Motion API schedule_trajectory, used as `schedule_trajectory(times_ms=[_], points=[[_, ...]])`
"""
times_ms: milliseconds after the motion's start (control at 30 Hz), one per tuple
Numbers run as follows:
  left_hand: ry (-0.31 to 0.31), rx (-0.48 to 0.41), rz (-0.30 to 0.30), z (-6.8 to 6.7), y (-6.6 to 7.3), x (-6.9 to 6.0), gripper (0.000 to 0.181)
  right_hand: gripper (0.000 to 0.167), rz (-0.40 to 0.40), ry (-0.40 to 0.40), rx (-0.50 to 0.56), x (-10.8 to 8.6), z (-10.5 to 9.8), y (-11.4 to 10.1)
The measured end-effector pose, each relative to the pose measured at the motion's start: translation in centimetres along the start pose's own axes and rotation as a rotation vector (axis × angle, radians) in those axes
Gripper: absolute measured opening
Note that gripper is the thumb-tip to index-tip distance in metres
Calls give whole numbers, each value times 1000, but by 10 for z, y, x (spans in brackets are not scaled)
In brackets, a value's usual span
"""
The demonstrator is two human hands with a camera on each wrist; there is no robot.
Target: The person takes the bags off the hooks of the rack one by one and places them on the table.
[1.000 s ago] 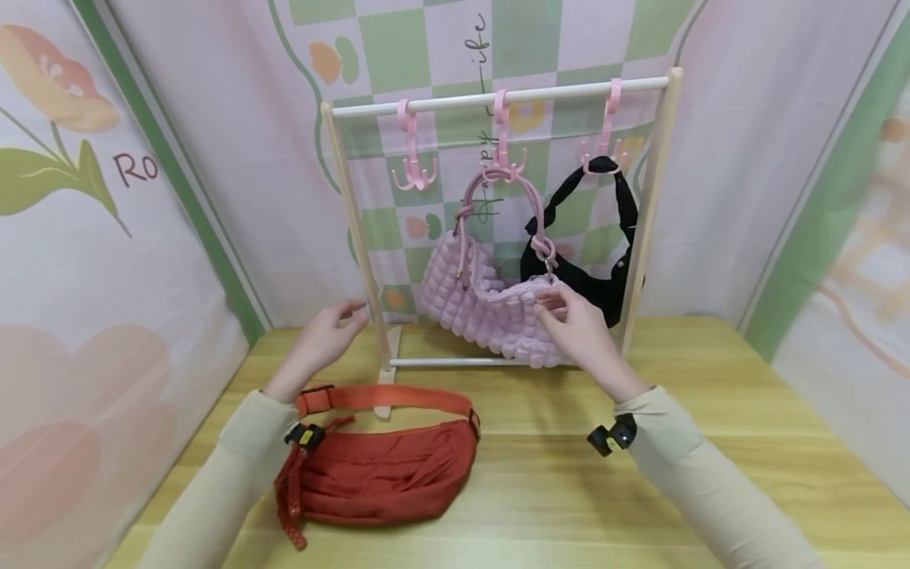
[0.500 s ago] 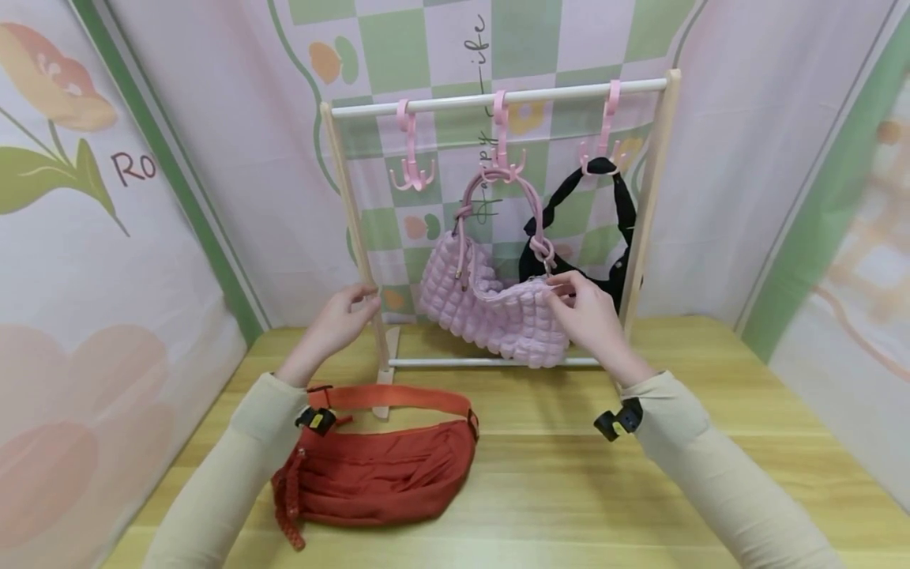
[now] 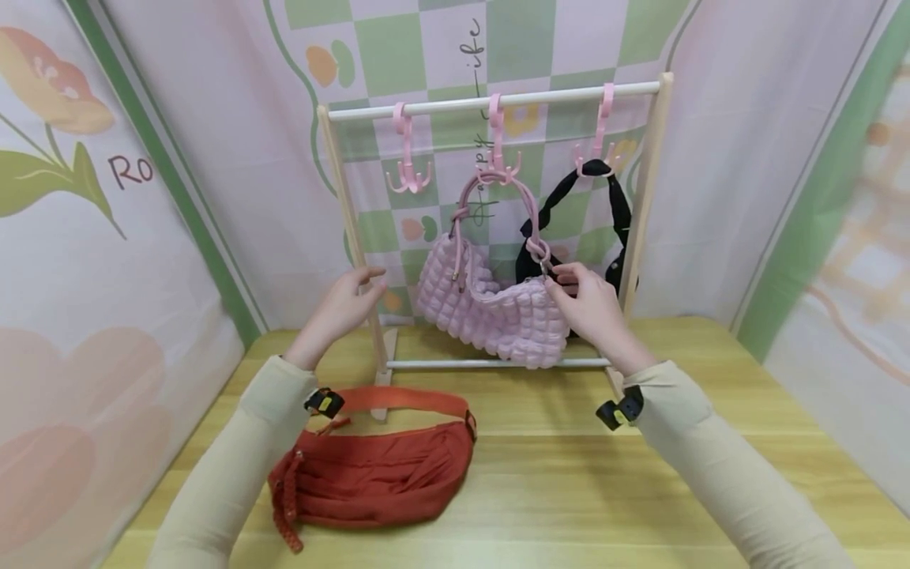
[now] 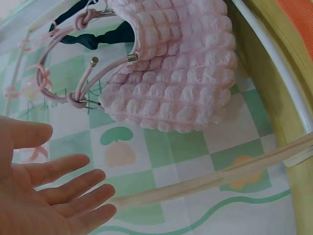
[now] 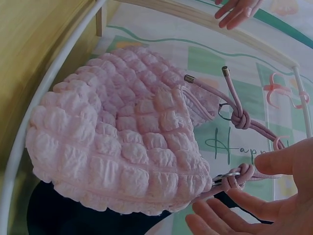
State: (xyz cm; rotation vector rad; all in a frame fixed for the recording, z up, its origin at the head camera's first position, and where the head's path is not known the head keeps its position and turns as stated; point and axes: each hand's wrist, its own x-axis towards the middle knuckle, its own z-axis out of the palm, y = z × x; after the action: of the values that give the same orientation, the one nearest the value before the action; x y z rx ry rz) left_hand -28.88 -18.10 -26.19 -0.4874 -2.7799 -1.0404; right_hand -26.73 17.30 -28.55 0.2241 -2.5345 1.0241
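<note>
A lilac puffy handbag [image 3: 526, 324] hangs by its cord handle [image 3: 532, 207] from the middle pink hook [image 3: 497, 142], its body sagging in the centre. My right hand [image 3: 593, 307] is at the bag's upper right end, by the metal ring and knot; in the right wrist view its fingers [image 5: 254, 203] are spread, with nothing pinched. My left hand [image 3: 344, 304] hovers before the rack's left post, fingers loosely extended and apart from the bag, as the left wrist view shows. Behind the right hand a black bag [image 3: 618, 207] hangs on the right hook, partly hidden.
A white rail [image 3: 455, 106] tops the wooden-post rack, with a lower bar [image 3: 455, 364] near the table [image 3: 554, 490]. The left pink hook [image 3: 407, 170] bears no bag. A red waist bag [image 3: 384, 478] lies in front, below my left forearm. Printed cloth surrounds the table.
My left hand has risen and shifted right, to in front of the left post. My right hand has moved up slightly along the lilac handbag's right end towards the handle ring. The bags stay hanging.
</note>
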Motion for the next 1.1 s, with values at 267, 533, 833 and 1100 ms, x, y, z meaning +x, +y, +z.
schedule_trajectory(times_ms=[267, 533, 833, 1100], points=[[55, 12, 56, -3, 12, 6, 48, 50, 8, -47, -49, 6, -3, -3], [61, 52, 42, -2, 22, 14, 48, 53, -3, -69, -76, 14, -5, -5], [43, 96, 74, -4, 34, 26, 45, 50, -4, -53, -71, 22, -10, -9], [18, 136, 87, -7, 48, 34, 48, 52, 15, -73, -41, 26, -15, -16]])
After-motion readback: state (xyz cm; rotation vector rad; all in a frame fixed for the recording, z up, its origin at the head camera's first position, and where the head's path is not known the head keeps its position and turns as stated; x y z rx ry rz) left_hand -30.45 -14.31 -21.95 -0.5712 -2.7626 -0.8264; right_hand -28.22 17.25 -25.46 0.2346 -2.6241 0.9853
